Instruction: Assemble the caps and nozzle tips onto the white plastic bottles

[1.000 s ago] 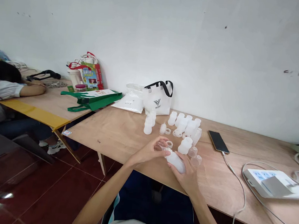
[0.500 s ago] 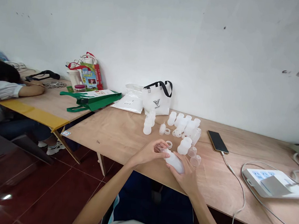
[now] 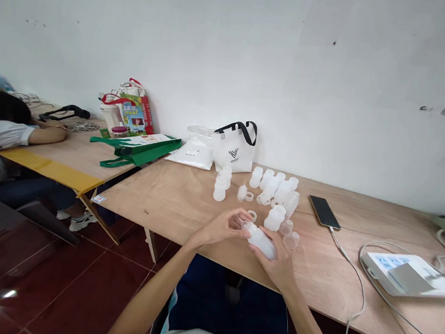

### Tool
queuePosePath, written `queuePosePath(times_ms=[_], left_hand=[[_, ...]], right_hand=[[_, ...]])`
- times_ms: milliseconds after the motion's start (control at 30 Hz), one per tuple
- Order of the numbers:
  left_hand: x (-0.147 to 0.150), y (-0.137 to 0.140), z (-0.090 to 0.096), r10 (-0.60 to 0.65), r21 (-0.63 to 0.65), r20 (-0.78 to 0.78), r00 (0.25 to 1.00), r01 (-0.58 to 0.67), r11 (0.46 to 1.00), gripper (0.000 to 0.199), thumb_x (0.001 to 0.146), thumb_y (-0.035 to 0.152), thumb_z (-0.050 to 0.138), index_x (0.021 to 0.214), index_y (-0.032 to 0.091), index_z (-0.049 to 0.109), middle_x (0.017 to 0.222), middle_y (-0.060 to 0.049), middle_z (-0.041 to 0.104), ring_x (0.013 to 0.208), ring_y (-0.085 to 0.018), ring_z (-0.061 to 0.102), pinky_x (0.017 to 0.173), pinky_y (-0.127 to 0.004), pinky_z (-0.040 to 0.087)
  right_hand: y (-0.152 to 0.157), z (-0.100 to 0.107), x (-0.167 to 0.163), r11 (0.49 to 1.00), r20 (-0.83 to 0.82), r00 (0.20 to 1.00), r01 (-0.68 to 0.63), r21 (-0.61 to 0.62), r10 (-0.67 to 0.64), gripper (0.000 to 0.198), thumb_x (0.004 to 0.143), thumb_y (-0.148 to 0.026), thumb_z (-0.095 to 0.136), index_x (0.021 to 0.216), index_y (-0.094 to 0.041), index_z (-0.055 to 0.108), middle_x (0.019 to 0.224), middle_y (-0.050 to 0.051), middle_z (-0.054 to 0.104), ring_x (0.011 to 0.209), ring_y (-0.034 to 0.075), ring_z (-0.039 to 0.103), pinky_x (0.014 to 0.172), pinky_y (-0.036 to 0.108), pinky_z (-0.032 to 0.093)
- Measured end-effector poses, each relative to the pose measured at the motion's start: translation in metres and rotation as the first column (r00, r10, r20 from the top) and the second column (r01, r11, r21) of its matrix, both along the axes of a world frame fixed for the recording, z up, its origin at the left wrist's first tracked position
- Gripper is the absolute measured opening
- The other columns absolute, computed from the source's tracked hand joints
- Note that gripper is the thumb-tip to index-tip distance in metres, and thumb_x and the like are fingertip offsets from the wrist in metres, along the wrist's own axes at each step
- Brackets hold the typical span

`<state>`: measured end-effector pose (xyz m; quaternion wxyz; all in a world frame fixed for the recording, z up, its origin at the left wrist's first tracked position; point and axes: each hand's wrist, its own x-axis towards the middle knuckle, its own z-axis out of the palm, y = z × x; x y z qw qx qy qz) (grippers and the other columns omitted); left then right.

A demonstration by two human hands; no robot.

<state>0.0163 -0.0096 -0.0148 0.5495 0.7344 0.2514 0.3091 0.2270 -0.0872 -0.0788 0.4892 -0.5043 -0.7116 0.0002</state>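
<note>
Presently, the right hand [image 3: 281,262] wraps its fingers round a tilted translucent white plastic bottle [image 3: 262,243]; the left hand [image 3: 221,227] grips its clear top [image 3: 244,224] between fingers.

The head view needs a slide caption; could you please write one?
Left hand and right hand hold a white bottle at a wooden table, near similar bottles.

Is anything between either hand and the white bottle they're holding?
Nothing visible: the left hand holds the white bottle near its tip, the right hand its body. A clear ring sits on the table just beyond, not in between.
</note>
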Motion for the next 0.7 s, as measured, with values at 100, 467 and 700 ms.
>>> queuePosePath(times_ms=[100,467,700], left_hand=[[-0.003,-0.002,0.005,-0.079,0.03,0.028,0.996,0.078,0.996,0.042,0.084,0.042,0.079,0.121,0.025,0.067,0.132,-0.008,0.064,0.109,-0.021,0.065,0.097,-0.036,0.05],[0.004,-0.009,0.01,0.011,-0.025,0.069,0.998,-0.009,1.0,0.038,0.088,0.044,0.075,0.119,0.023,0.066,0.123,-0.007,0.067,0.107,-0.02,0.064,0.098,-0.037,0.051],[0.006,-0.014,0.015,0.11,-0.078,0.106,0.988,-0.102,0.992,0.049,0.086,0.04,0.077,0.129,0.027,0.058,0.144,-0.009,0.057,0.114,-0.021,0.063,0.097,-0.037,0.052]], right_hand=[[-0.001,0.001,0.0,1.0,-0.029,0.999,-0.016,-0.006,0.015,0.037,0.091,-0.042,0.07,0.124,-0.025,0.063,0.116,0.007,0.076,0.104,0.027,0.074,0.086,0.039,0.062],[-0.002,0.001,-0.001,0.993,-0.114,0.992,0.035,-0.11,-0.047,0.038,0.092,-0.049,0.067,0.121,-0.024,0.063,0.118,0.01,0.075,0.105,0.029,0.072,0.086,0.043,0.06],[-0.004,-0.005,0.01,0.912,-0.356,0.877,0.389,0.129,-0.324,0.05,0.085,-0.052,0.074,0.123,-0.022,0.061,0.12,0.012,0.067,0.121,0.035,0.06,0.102,0.058,0.048]])
